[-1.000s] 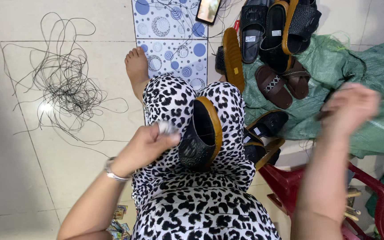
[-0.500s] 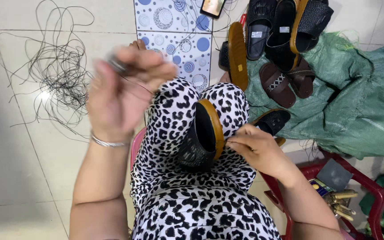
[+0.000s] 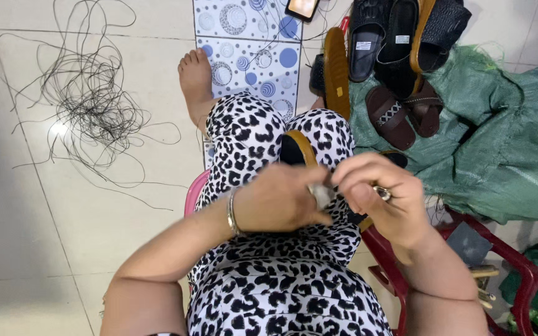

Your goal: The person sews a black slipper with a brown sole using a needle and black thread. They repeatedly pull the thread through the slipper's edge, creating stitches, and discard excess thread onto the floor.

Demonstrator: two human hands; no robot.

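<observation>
Left hand (image 3: 281, 200) and right hand (image 3: 384, 196) meet over the sandal (image 3: 297, 148) — hiding most of it. Both pinch small blurred objects, unidentifiable. Thread tangle (image 3: 88, 106) lies well left — sandal pile (image 3: 400, 50) beyond.

Mid-frame, most of the tan-edged sandal (image 3: 298, 149) on the lap hidden behind the left hand (image 3: 278, 200) and right hand (image 3: 384, 199); small pale object (image 3: 322, 194) pinched between them too blurred to identify, likewise the metal piece (image 3: 382, 193) at the right fingers. At the top edge, phone (image 3: 301, 7) and pile of dark sandals (image 3: 400, 37) cut off. Lower right, red stool (image 3: 505, 261) partly behind the forearm, contents too small to tell.
</observation>
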